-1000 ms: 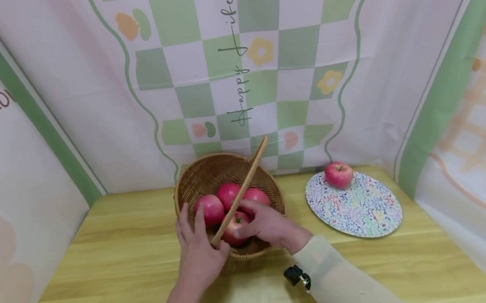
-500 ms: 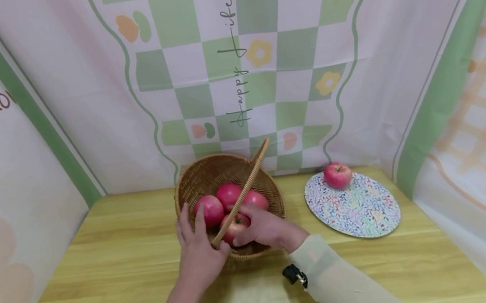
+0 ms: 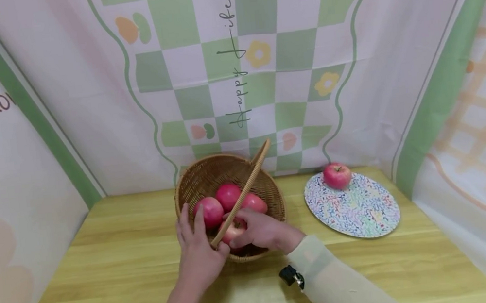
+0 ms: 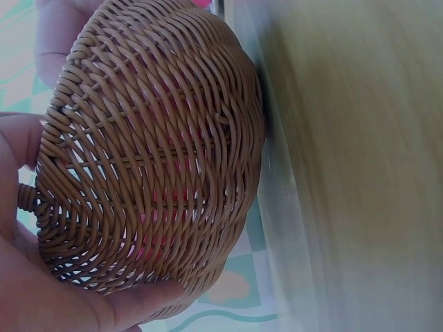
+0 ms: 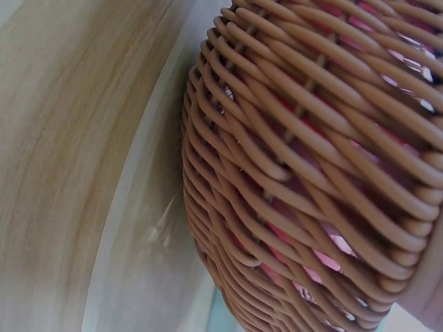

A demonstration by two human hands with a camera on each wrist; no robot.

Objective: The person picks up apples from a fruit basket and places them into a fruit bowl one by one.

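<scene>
A brown wicker basket (image 3: pixel 226 162) with an arched handle (image 3: pixel 250 182) stands on the table, several red apples inside it. My left hand (image 3: pixel 201 258) grips the basket's near left rim by the foot of the handle; in the left wrist view its thumb (image 4: pixel 149 301) lies along the outside of the weave. My right hand (image 3: pixel 264 231) reaches over the near right rim and holds the nearest apple (image 3: pixel 232 233), thumb on the near side. That apple is partly covered by the hand and handle. Seen from the right wrist, the basket wall (image 5: pixel 297 159) hides the fingers.
Right of the basket, a round plate (image 3: pixel 358 208) with a colourful speckled pattern lies on the wooden table (image 3: pixel 117 261). One red apple (image 3: pixel 337 176) sits near its far edge. A printed cloth (image 3: pixel 258 86) hangs directly behind the table.
My right hand has shifted slightly left and toward me, and the apple it holds sits a little lower in the basket. The left hand stays on the rim.
</scene>
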